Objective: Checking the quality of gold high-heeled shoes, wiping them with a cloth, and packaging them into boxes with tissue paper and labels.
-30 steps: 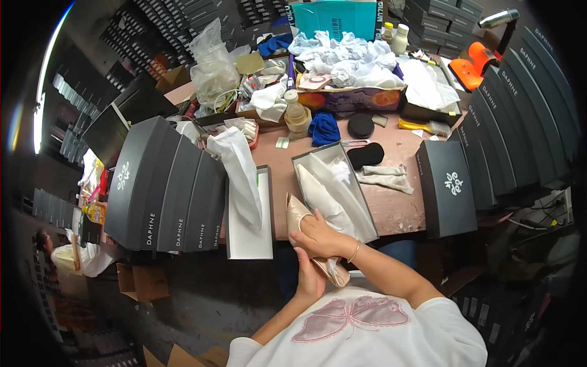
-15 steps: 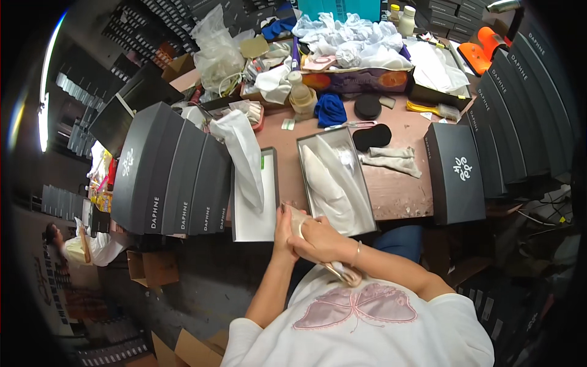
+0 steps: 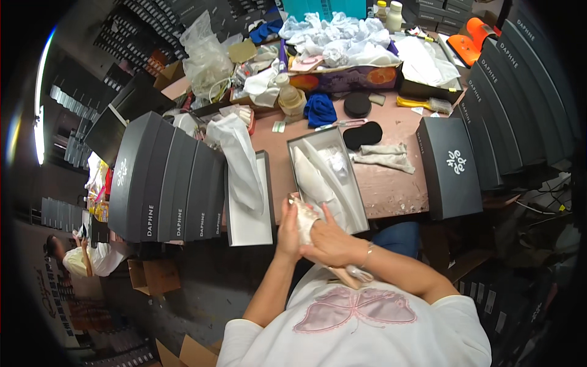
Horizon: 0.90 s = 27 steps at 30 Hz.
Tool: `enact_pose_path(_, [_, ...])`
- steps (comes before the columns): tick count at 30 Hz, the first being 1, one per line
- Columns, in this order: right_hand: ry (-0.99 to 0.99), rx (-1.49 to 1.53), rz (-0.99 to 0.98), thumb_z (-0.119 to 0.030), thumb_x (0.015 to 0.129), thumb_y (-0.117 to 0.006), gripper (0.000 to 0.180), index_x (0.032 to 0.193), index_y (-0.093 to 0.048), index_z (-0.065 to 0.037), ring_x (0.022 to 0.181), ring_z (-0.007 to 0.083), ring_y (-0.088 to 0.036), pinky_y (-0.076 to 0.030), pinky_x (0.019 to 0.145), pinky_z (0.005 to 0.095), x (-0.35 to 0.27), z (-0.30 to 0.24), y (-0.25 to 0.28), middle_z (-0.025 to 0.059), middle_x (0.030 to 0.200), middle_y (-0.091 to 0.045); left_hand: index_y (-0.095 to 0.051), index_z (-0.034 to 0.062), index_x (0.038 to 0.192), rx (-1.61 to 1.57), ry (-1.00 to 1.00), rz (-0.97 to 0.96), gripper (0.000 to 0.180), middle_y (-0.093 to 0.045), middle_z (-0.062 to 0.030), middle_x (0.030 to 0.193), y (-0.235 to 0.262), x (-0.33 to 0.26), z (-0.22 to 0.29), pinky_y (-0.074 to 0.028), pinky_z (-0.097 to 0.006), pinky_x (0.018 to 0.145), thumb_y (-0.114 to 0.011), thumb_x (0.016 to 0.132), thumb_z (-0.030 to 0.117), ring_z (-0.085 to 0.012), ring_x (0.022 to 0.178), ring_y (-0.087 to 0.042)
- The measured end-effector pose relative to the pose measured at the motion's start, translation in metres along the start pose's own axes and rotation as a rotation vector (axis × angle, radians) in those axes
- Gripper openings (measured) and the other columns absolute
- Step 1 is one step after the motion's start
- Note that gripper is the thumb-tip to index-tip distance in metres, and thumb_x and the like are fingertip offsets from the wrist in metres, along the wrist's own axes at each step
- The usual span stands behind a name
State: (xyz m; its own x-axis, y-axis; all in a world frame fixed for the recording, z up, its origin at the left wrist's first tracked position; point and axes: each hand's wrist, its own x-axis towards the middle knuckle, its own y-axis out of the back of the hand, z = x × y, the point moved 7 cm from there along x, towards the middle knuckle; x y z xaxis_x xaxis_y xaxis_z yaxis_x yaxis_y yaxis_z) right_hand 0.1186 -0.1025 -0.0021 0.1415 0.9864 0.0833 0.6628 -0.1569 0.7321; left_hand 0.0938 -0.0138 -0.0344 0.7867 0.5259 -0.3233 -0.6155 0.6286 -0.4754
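A pale, shiny beige shoe (image 3: 304, 221) is held between my two hands in front of my chest, its toe pointing toward the table and its heel end toward my shirt. My left hand (image 3: 287, 237) is wrapped round its left side. From the right, my right hand (image 3: 337, 243) grips the shoe's opening, partly hiding it. Just beyond my hands lies an open grey shoe box (image 3: 361, 215), holding white paper (image 3: 315, 180) round a bundle. To its left rests a box lid (image 3: 251, 234), white inside, with a crumpled white paper sheet (image 3: 239, 165) over it.
Dark shoe boxes stand in a row (image 3: 162, 183) at the left and in a stack (image 3: 498, 116) at the right. Behind are a blue cloth (image 3: 320, 110), a black round tin (image 3: 357, 105), a black pad (image 3: 363, 135), a beige cloth (image 3: 388, 158) and a brush (image 3: 422, 104).
The shoe has turned in my hands, so more of its toe shows. My right hand's fingers have spread and shifted along it. The view has shifted slightly.
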Motion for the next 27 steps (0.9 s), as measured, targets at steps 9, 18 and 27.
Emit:
enact_pose_path(9, [0.120, 0.382, 0.143, -0.036, 0.095, -0.045, 0.049, 0.109, -0.058, 0.008, 0.105, 0.0398, -0.054, -0.035, 0.100, 0.0480, -0.040, -0.020, 0.026, 0.0253, 0.104, -0.060, -0.029, 0.0074, 0.136, -0.036, 0.120, -0.121, 0.042, -0.055, -0.0126, 0.105, 0.005, -0.015, -0.011, -0.051, -0.035, 0.085, -0.042, 0.098, 0.020, -0.0218, 0.095, -0.059])
enact_pose_path(18, [-0.200, -0.650, 0.309, -0.013, 0.080, -0.061, 0.038, 0.117, -0.061, -0.005, 0.133, 0.0315, -0.037, -0.018, 0.111, 0.0559, 0.028, 0.124, 0.102, 0.0158, 0.125, -0.057, -0.009, 0.0100, 0.149, 0.078, 0.020, -0.370, 0.088, -0.042, -0.0140, 0.128, -0.033, -0.022, 0.018, -0.045, -0.037, 0.097, -0.064, 0.080, 0.014, -0.0230, 0.118, -0.046])
enact_pose_path(27, [-0.252, -0.906, 0.098, -0.017, 0.079, -0.057, 0.019, 0.092, -0.064, -0.007, 0.117, 0.0319, -0.049, -0.012, 0.109, 0.0625, 0.079, 0.154, 0.071, 0.0140, 0.104, -0.063, -0.021, 0.0030, 0.145, -0.176, 0.211, -0.220, 0.073, -0.044, -0.0156, 0.137, -0.010, -0.033, -0.005, -0.037, -0.040, 0.107, -0.060, 0.086, 0.023, -0.0252, 0.129, -0.041])
